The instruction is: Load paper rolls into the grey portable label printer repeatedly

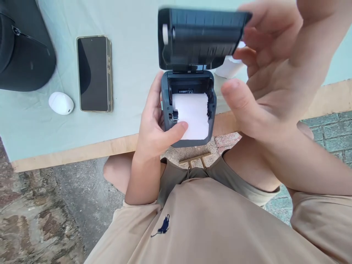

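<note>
Printer [188, 110] sits clamped in left hand [154, 126], thumb pinning paper roll [194, 115]; right hand [264, 73], fingers apart, should press lid [199, 36] at twelve o'clock squarely.

left hand [154, 128] gripping open printer [188, 106] — paper roll [192, 115] inside

Paper roll [194, 115] in printer [188, 110] — phone [94, 73] left, on table [132, 44].

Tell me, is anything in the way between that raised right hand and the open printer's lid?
Nothing visible. The right hand sits right beside the raised lid, fingers behind its edge. The left hand grips the printer body, thumb on the paper roll.
</note>
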Available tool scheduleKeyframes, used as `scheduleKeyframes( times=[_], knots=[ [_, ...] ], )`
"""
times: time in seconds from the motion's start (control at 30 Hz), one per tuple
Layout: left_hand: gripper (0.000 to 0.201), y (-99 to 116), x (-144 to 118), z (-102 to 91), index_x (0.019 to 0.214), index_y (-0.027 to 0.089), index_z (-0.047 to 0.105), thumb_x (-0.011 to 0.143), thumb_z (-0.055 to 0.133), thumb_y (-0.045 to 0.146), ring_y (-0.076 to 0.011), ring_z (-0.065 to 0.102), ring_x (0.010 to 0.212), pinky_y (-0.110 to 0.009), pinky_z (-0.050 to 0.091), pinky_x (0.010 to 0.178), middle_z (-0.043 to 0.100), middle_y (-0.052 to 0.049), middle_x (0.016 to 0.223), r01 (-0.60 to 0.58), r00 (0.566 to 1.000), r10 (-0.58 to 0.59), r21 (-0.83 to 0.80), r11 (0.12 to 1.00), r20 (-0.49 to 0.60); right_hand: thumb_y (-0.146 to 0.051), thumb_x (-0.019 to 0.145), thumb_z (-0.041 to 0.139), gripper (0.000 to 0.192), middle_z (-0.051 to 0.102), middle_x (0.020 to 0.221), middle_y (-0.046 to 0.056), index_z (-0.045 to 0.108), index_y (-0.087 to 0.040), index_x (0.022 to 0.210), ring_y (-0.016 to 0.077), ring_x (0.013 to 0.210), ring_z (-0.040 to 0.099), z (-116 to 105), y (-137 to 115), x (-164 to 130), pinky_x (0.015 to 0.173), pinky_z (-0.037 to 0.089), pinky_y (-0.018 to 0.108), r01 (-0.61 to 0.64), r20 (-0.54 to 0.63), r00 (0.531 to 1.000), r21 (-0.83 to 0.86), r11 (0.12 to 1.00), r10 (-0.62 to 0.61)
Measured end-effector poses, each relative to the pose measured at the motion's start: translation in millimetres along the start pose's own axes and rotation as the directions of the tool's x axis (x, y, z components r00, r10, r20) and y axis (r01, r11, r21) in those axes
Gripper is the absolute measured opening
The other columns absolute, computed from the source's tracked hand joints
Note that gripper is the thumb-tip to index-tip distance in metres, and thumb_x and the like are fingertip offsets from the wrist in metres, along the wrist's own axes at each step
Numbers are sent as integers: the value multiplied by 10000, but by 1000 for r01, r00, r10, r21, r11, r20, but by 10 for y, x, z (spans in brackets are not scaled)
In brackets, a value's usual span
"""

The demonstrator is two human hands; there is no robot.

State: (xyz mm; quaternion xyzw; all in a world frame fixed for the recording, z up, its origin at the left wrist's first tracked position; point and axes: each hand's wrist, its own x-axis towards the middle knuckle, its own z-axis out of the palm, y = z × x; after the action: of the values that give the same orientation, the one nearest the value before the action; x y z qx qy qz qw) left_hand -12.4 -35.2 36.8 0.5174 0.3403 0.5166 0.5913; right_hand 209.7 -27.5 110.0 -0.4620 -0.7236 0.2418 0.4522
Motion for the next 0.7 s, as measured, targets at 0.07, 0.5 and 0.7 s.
scheduleKeyframes(
  times=[0.07, 0.5, 0.7],
  knots=[
    [754, 17, -20, 2, 1512, 344, 615, 796, 841, 414, -339, 688, 1358, -422, 626, 1048, 689, -54, 1523, -20, 1000, 20, 2, 1000, -2, -347, 1032, 615, 311, 682, 1348, 50, 614, -250, 1328, 191, 1286, 678, 7, 42, 5, 1048, 609, 388, 194, -48, 979, -53, 980, -196],
    [799, 174, 2, 52, 1439, 316, 631, 719, 934, 485, -384, 666, 1407, -486, 596, 1166, 683, -72, 1484, 58, 998, -58, -13, 998, -37, -303, 1034, 603, 173, 701, 1259, 79, 653, -234, 1184, 178, 1199, 709, 35, 49, -70, 1031, 647, 387, 296, 107, 954, -203, 934, -279],
    [675, 300, -3, 164, 1330, 319, 678, 785, 945, 613, -385, 575, 1537, -482, 543, 1258, 732, -37, 1422, 97, 993, -106, -166, 981, -46, -387, 1090, 546, 303, 692, 1423, 71, 609, -214, 1330, 157, 1354, 675, -22, -63, -50, 989, 648, 300, 230, 236, 953, -165, 959, -188]
  ],
)
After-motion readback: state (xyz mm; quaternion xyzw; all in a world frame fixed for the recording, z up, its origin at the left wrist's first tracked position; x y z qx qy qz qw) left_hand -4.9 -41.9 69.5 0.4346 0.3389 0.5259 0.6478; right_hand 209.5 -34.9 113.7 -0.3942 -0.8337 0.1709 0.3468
